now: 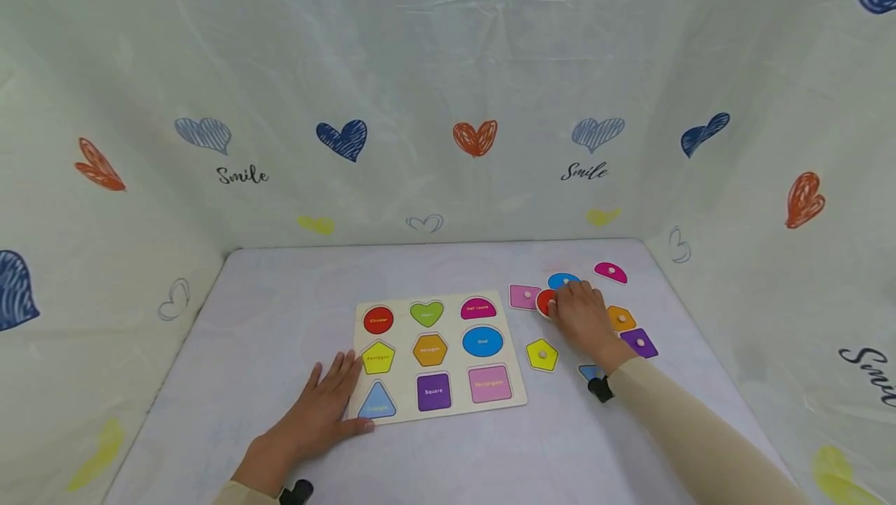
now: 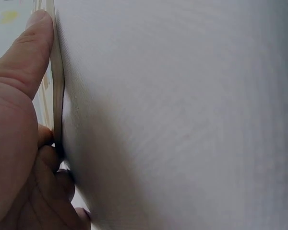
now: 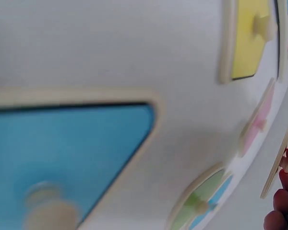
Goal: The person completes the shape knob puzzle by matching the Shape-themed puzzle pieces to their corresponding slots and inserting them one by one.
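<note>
Thumb and fingers of my right hand (image 1: 584,322) pinch the small knob of a red circle puzzle piece (image 1: 544,303). In the right wrist view the piece (image 3: 277,163) is seen edge-on, raised off the table. My left hand (image 1: 315,415) rests at the left edge of a cream shape puzzle board (image 1: 407,396), fingers extended. Its thumb (image 2: 26,60) lies along the board's edge in the left wrist view. Printed coloured shapes with names fill the board. Around my right hand lie a pink rectangle piece (image 1: 521,297), a blue oval piece (image 1: 562,280) and a green heart piece (image 3: 189,194).
Further knobbed pieces lie right of the board: a yellow pentagon (image 1: 542,355), a blue triangle (image 1: 589,371), an orange hexagon (image 1: 619,318), a purple square (image 1: 638,343) and a magenta half round (image 1: 611,272). A heart-printed curtain (image 1: 420,77) encloses the white table (image 1: 294,287).
</note>
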A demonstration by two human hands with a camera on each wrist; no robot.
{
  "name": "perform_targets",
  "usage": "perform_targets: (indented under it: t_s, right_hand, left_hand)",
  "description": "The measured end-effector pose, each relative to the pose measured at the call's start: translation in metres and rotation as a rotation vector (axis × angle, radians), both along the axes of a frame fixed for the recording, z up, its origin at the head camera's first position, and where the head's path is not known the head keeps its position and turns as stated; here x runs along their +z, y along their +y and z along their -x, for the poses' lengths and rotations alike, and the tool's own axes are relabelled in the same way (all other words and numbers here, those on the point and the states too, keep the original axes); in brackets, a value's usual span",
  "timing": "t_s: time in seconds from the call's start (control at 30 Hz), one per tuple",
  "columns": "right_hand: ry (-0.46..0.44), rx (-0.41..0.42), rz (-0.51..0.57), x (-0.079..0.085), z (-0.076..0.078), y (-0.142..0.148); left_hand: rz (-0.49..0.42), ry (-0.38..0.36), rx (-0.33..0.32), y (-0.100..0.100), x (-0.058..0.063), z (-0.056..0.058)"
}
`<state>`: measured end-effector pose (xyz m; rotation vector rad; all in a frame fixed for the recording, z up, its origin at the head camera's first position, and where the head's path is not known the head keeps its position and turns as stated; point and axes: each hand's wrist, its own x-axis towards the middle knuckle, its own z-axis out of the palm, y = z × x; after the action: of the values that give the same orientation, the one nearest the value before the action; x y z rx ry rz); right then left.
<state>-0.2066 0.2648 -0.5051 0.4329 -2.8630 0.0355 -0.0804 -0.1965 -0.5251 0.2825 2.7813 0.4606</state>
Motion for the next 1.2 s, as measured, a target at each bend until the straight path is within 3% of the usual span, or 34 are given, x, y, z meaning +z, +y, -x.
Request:
perform_targets:
  t_s: [0.33,0.93,1.2]
  right_hand:
    - [-0.021,0.018,0.024,0.009,0.012,-0.051]
    - [0.012,0.203,-0.065,0.026,0.03,-0.141]
    - [-0.006,0.245,-0.097,0.028,0.036,-0.177]
  left_hand:
    - [-0.011,-0.022,0.002,0.003,0.003,-0.001]
    - [-0.017,-0.024,0.006,0.006,0.001,0.001]
    - [-0.02,-0.02,0.001,0.004,-0.001,0.001]
